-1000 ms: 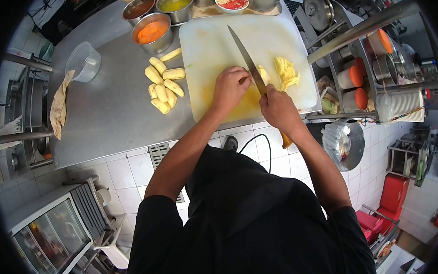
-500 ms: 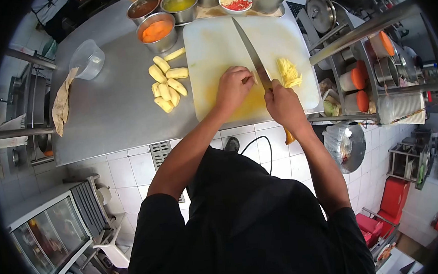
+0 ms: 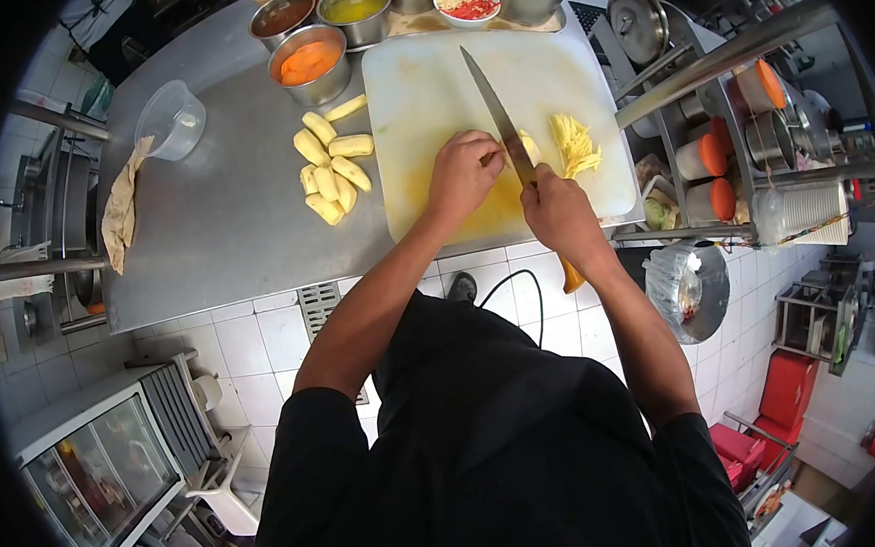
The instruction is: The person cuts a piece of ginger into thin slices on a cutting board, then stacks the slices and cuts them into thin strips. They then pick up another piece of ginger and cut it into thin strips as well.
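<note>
Knife (image 3: 490,100), head view: over the cutting board (image 3: 426,84), right hand (image 3: 559,211) wrapped round it. Left hand (image 3: 464,177) curled beside the blade; can't tell what, if anything, it pinches. Yellow shreds (image 3: 575,145) on board's right, peeled yellow pieces (image 3: 326,183) left of board on the table (image 3: 253,205).

Beneath the left hand (image 3: 462,177) and the right hand (image 3: 559,211), the white rectangular plastic cutting board (image 3: 426,84) has a matt face clouded with yellow stains. The long, slim grey metal knife (image 3: 490,100) in the right hand looks smooth. Left of the hands, the broad grey metal desk (image 3: 215,247) carries a soft, dull sheen, and the pale yellow cylindrical pieces (image 3: 326,184) look smooth. Farther left are a clear round plastic tub (image 3: 159,112), shiny and see-through, and a crumpled tan rag (image 3: 122,223), apparently matt cloth. Beyond the hands, the round silver bowl (image 3: 316,88) is smooth, shiny metal.
</note>
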A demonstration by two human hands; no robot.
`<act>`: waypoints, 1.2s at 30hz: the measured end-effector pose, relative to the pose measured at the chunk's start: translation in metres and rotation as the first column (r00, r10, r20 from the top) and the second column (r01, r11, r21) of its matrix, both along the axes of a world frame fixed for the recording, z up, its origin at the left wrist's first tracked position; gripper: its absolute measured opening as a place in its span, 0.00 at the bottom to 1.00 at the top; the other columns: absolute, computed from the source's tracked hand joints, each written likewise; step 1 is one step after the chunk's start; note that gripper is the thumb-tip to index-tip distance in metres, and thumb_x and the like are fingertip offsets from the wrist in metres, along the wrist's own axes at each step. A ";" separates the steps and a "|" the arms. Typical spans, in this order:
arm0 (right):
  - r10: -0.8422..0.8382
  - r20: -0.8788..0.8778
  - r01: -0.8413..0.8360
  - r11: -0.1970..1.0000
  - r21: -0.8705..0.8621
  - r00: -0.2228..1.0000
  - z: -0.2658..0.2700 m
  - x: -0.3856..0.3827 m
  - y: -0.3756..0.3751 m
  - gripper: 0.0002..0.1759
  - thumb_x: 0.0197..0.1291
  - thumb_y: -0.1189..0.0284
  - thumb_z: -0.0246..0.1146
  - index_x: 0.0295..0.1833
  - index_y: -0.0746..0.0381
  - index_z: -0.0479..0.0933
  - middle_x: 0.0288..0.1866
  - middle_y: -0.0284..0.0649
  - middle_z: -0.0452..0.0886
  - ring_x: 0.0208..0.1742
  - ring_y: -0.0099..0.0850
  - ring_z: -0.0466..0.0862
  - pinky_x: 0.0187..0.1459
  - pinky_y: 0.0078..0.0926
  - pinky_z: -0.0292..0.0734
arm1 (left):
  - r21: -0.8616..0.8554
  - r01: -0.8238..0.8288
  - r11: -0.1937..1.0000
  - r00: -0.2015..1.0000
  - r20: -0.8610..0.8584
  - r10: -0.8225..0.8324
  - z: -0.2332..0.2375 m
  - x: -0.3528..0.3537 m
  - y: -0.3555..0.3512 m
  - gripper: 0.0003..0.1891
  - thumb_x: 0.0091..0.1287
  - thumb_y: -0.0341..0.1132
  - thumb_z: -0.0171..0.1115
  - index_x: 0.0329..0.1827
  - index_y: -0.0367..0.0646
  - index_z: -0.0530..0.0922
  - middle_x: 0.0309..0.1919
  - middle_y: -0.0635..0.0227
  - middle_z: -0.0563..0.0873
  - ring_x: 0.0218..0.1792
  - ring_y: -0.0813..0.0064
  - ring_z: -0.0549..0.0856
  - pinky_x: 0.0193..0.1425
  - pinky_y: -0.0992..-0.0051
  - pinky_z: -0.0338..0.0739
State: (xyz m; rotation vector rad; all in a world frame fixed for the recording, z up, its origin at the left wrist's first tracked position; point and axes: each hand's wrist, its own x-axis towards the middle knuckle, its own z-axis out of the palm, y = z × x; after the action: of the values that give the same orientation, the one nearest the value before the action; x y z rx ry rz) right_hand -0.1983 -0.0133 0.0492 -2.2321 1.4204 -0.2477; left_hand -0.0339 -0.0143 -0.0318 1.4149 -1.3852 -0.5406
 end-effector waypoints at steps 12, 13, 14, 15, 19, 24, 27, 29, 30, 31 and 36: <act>0.006 -0.010 -0.006 1.000 -0.005 1.000 -0.004 0.001 -0.002 0.12 0.70 0.72 0.56 0.42 0.74 0.73 0.27 0.65 0.82 0.35 0.64 0.85 0.43 0.58 0.80 | 0.018 0.008 1.000 1.000 0.012 -0.008 0.000 0.000 -0.001 0.06 0.61 0.29 0.68 0.36 0.36 0.88 0.39 0.60 0.89 0.45 0.56 0.86 0.53 0.62 0.81; 0.007 -0.007 -0.007 1.000 -0.006 1.000 -0.004 0.000 -0.002 0.12 0.70 0.72 0.56 0.42 0.74 0.73 0.27 0.65 0.82 0.34 0.64 0.85 0.43 0.58 0.80 | 0.021 0.006 1.000 1.000 0.008 -0.006 0.000 0.000 -0.001 0.06 0.61 0.29 0.68 0.36 0.36 0.88 0.39 0.60 0.89 0.45 0.56 0.86 0.53 0.62 0.81; 0.010 -0.001 -0.010 1.000 -0.005 1.000 -0.005 0.000 -0.003 0.12 0.69 0.72 0.56 0.42 0.74 0.73 0.27 0.65 0.82 0.35 0.64 0.85 0.44 0.58 0.80 | 0.024 0.003 1.000 1.000 0.004 -0.003 0.001 0.000 -0.001 0.06 0.61 0.29 0.68 0.36 0.36 0.88 0.39 0.60 0.89 0.45 0.56 0.86 0.53 0.62 0.81; 0.012 0.006 -0.012 1.000 -0.003 1.000 -0.005 0.000 -0.003 0.12 0.69 0.72 0.57 0.42 0.74 0.73 0.27 0.65 0.82 0.35 0.64 0.85 0.44 0.58 0.80 | 0.027 0.000 1.000 1.000 0.001 0.000 0.000 0.000 -0.001 0.06 0.61 0.29 0.68 0.36 0.36 0.88 0.39 0.60 0.89 0.45 0.56 0.86 0.53 0.62 0.81; 0.016 0.003 -0.016 1.000 0.015 1.000 -0.006 0.003 -0.006 0.12 0.69 0.71 0.56 0.43 0.73 0.74 0.29 0.65 0.83 0.37 0.64 0.85 0.45 0.60 0.80 | 0.012 0.005 1.000 1.000 0.003 -0.006 -0.003 0.000 -0.002 0.06 0.61 0.28 0.68 0.37 0.36 0.89 0.40 0.60 0.90 0.45 0.56 0.86 0.53 0.62 0.81; -0.017 -0.043 0.018 0.999 0.028 0.999 -0.019 0.016 -0.013 0.13 0.69 0.70 0.56 0.44 0.72 0.74 0.33 0.65 0.84 0.39 0.64 0.86 0.47 0.60 0.80 | 0.012 0.008 1.000 1.000 -0.004 -0.008 -0.002 0.001 -0.001 0.06 0.61 0.28 0.69 0.37 0.36 0.89 0.40 0.61 0.90 0.45 0.56 0.87 0.53 0.62 0.82; -0.014 -0.057 0.016 0.999 0.033 0.998 -0.022 0.014 -0.015 0.13 0.69 0.70 0.56 0.44 0.72 0.74 0.33 0.65 0.84 0.39 0.64 0.86 0.46 0.60 0.80 | 0.011 0.002 1.000 1.000 0.000 -0.002 -0.003 0.000 -0.002 0.06 0.61 0.28 0.69 0.38 0.36 0.89 0.40 0.61 0.90 0.45 0.57 0.86 0.54 0.63 0.81; -0.020 -0.044 0.021 1.000 0.013 0.999 -0.013 0.013 -0.018 0.13 0.69 0.70 0.57 0.44 0.72 0.74 0.32 0.65 0.83 0.38 0.64 0.86 0.46 0.59 0.81 | -0.004 0.007 1.000 0.999 0.053 -0.006 -0.002 0.001 -0.003 0.05 0.61 0.28 0.69 0.37 0.36 0.88 0.40 0.61 0.89 0.45 0.57 0.86 0.53 0.62 0.81; -0.022 -0.028 0.022 1.000 -0.004 0.999 -0.007 0.011 -0.016 0.12 0.69 0.70 0.57 0.44 0.72 0.74 0.31 0.65 0.83 0.38 0.64 0.86 0.45 0.59 0.81 | -0.006 0.006 1.000 0.997 0.080 -0.005 -0.001 0.002 -0.001 0.05 0.61 0.28 0.69 0.37 0.36 0.88 0.40 0.61 0.89 0.45 0.57 0.86 0.53 0.62 0.81; -0.027 -0.016 0.026 0.999 -0.018 1.000 -0.002 0.009 -0.013 0.12 0.69 0.70 0.57 0.44 0.72 0.74 0.31 0.65 0.83 0.38 0.64 0.86 0.45 0.59 0.81 | -0.004 0.000 1.000 0.997 0.075 0.001 -0.001 0.002 0.000 0.05 0.61 0.28 0.69 0.36 0.35 0.88 0.40 0.61 0.89 0.45 0.57 0.86 0.53 0.62 0.81; -0.028 -0.003 0.028 1.000 0.012 1.000 0.013 0.001 -0.002 0.13 0.70 0.71 0.56 0.43 0.73 0.74 0.30 0.65 0.83 0.36 0.63 0.85 0.43 0.58 0.81 | -0.063 -0.014 0.998 0.994 0.112 0.021 -0.004 0.001 -0.002 0.04 0.62 0.27 0.70 0.37 0.36 0.88 0.40 0.63 0.90 0.40 0.59 0.87 0.44 0.64 0.83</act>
State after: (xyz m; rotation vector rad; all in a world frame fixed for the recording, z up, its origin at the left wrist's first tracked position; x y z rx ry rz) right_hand -0.1977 -0.0151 0.0622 -2.2052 1.4518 -0.2452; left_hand -0.0331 -0.0165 -0.0359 1.4238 -1.4648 -0.4079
